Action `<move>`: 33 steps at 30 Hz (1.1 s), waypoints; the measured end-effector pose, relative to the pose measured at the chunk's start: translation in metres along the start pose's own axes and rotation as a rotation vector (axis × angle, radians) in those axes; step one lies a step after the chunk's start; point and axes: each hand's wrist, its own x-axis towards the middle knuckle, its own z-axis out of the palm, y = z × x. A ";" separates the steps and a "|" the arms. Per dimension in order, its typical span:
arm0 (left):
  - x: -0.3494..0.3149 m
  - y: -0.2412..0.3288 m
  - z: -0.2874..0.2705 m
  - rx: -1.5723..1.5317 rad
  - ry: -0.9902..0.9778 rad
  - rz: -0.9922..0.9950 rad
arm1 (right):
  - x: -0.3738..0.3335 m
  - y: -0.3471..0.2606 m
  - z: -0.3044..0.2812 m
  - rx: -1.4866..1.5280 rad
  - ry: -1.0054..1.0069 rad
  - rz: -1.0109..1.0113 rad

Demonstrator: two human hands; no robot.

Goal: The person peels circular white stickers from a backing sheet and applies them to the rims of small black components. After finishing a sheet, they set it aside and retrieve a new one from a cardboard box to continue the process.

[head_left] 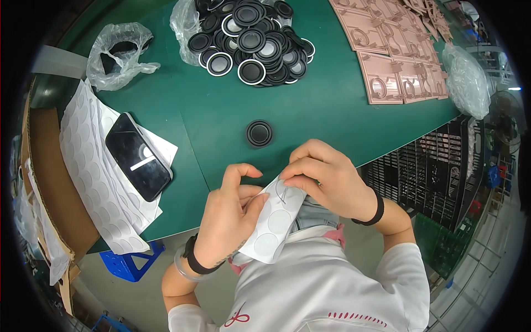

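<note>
A white strip of round stickers (269, 243) slants across my lap at the table's near edge. My left hand (229, 213) grips its left edge between thumb and fingers, the index finger bent above it. At the strip's upper end, the fingertips of my right hand (332, 182) pinch the edge of a round sticker (282, 192), whose curved outline looks partly lifted from the backing. Just beyond my hands, a single round black part (259, 133) with a raised ring lies on the green table (215, 119).
Many black round parts (251, 41), some white-rimmed, are heaped at the back. To the left, a phone (138, 157) rests on sticker sheets (91, 166) beside a cardboard box (55, 166). Pink moulded plates (381, 77) and a clear bag (467, 80) occupy the far right, above black crates (437, 166).
</note>
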 end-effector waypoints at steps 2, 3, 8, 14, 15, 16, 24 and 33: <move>0.000 -0.002 0.001 0.019 0.012 0.025 | 0.003 0.001 -0.001 -0.042 -0.029 -0.047; 0.000 -0.003 0.002 0.038 0.023 0.051 | 0.004 0.001 0.000 -0.042 -0.029 -0.046; 0.000 -0.002 0.001 0.043 0.045 0.072 | 0.010 0.002 -0.001 -0.058 -0.061 -0.099; 0.000 -0.009 -0.003 0.094 0.060 0.020 | 0.026 -0.003 -0.020 0.254 -0.077 -0.076; -0.001 -0.010 -0.001 0.102 0.064 0.038 | 0.030 0.000 -0.020 0.251 -0.074 -0.074; -0.002 -0.011 0.002 0.110 0.069 0.056 | 0.035 0.005 -0.016 0.338 -0.034 0.068; -0.007 -0.014 0.017 0.385 0.106 0.258 | 0.056 0.022 -0.012 0.500 -0.029 0.487; -0.004 -0.009 0.016 0.361 0.080 0.132 | 0.061 0.019 -0.011 0.442 -0.020 0.509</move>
